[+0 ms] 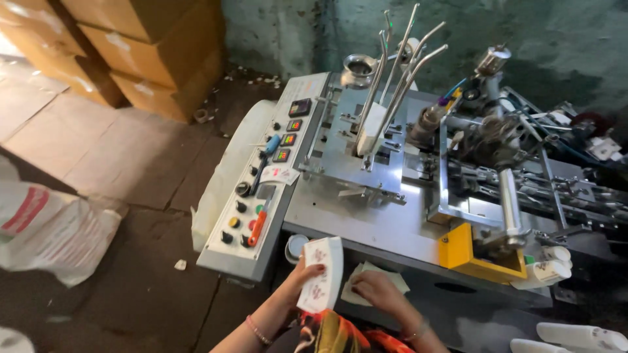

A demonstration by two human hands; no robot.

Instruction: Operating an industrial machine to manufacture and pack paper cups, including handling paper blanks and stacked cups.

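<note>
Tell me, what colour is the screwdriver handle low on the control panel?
Orange screwdriver handle, head view.

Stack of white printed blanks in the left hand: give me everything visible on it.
The stack of blanks is a thick pack of flat white sheets, paper or card by the look, with small red print on the face. It stands on edge, tilted slightly, below the machine's front edge. The left hand grips its lower left side; the right hand is beside it, apparently not touching.

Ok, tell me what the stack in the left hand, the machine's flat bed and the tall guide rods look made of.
Stack of blanks in the left hand: apparently printed paper or thin card, white and matte, with thin layered edges. Machine bed: likely bare steel or aluminium, grey with a dull sheen. Guide rods: polished metal, judging by the bright highlights along them.
</note>
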